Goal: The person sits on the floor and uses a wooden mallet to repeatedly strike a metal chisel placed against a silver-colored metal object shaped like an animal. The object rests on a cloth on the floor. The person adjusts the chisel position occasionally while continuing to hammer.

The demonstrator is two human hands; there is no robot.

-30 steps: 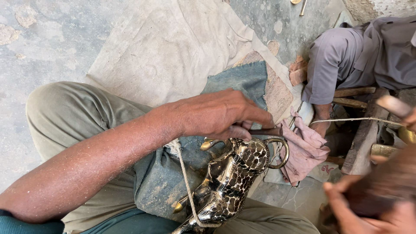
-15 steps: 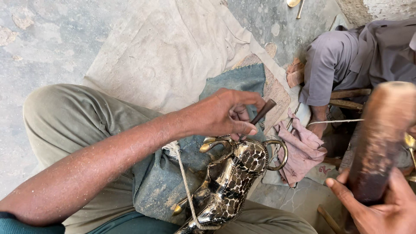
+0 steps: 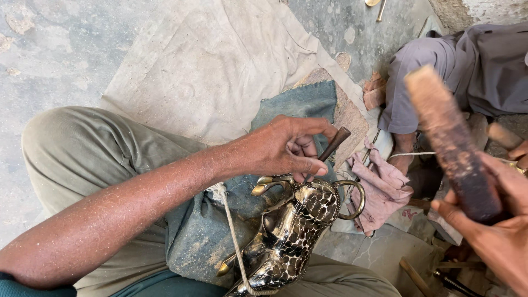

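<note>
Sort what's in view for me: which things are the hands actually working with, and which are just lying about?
In use:
- left hand, holding a small punch on the patterned brass vessel
- right hand, gripping a raised wooden mallet
- cord across the vessel
- blue cloth under it

Lying about:
- pink rag
- pale sheet on the floor
- another person's grey sleeve

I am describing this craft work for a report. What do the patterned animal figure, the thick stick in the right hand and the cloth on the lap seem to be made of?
Patterned animal figure: probably brass, shiny gold lines over dark patches, polished horns and ring.
Thick stick: apparently wood, rough, worn and darkened, held raised by the right hand.
Cloth on the lap: coarse blue-grey woven fabric, dusty.
</note>
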